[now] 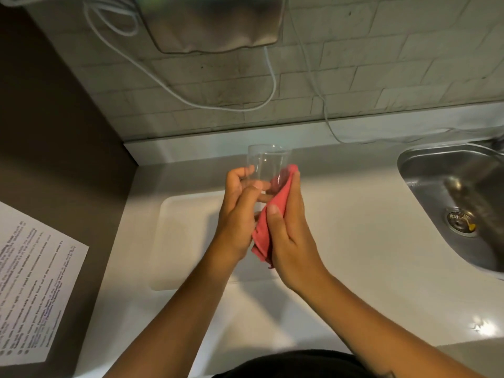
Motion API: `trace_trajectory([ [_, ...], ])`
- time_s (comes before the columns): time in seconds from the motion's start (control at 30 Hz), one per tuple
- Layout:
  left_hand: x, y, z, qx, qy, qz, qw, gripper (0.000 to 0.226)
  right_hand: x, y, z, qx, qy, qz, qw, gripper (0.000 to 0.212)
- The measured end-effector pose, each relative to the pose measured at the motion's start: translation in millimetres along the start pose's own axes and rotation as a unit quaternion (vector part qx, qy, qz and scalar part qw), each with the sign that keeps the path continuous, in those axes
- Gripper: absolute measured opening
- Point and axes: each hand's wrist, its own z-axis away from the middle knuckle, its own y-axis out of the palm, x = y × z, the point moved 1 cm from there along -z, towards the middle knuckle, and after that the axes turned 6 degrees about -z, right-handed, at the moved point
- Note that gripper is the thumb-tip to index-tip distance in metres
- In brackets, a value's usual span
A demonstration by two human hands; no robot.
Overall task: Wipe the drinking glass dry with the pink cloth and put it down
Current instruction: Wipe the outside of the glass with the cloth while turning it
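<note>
A clear drinking glass (266, 166) is held in the air above the white counter, its mouth pointing away from me. My left hand (237, 211) grips its lower part with fingers and thumb. My right hand (289, 230) presses a pink cloth (268, 222) against the right side and base of the glass. The cloth hangs down between my two palms, and its top edge shows beside the glass. The base of the glass is partly hidden by fingers and cloth.
A shallow recessed tray area (180, 241) lies in the white counter (354, 255) under my hands. A steel sink (458, 192) sits at the right. A printed sheet (35, 290) lies on the dark surface at left. White cables (272, 85) hang along the tiled wall.
</note>
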Motion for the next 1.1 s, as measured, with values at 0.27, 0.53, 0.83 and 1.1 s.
trace_trajectory([
  [0.27,5,5,4,0.018,-0.011,0.027,0.999,0.023,22,-17,-39,-0.041,0.026,-0.055,0.997,0.059],
  [0.53,-9,-1,0,0.035,0.021,0.003,0.999,0.022,24,-9,-23,-0.022,0.011,-0.029,0.999,0.060],
  [0.83,-18,-6,-12,0.032,0.042,0.002,0.999,0.031,16,3,0,-0.005,0.012,-0.010,1.000,0.070],
  [1.1,1,8,1,0.045,-0.048,0.048,0.997,0.048,31,-15,-34,-0.099,0.030,-0.020,0.994,0.054],
])
